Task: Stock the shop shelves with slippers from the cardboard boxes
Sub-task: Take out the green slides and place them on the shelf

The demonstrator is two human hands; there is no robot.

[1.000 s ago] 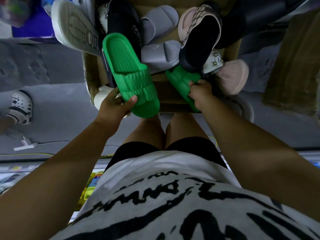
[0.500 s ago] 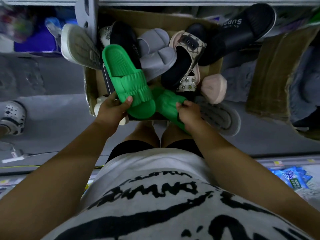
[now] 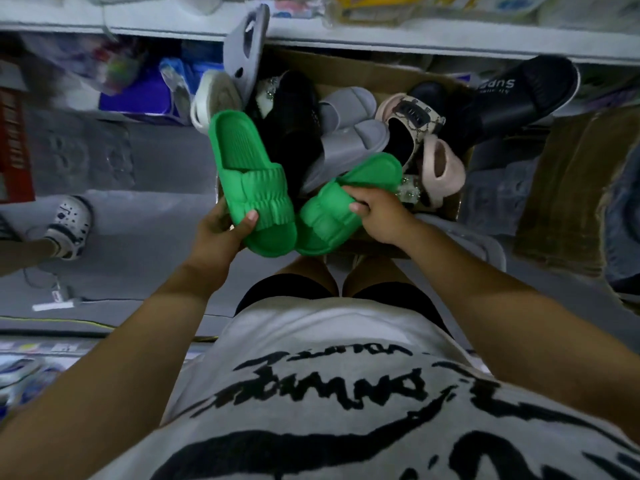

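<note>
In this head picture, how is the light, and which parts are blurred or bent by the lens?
Head view: dim, even light, no glare. Head view: the left hand and right hand, each gripping a green slipper, are fairly sharp; the packets on the upper-left shelf are blurred. Head view: the forearms widen toward the lower corners, a wide-angle effect.

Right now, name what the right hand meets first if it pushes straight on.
The right hand grips the right green slipper; beyond it, probably the left green slipper in the left hand, depth unclear.
</note>
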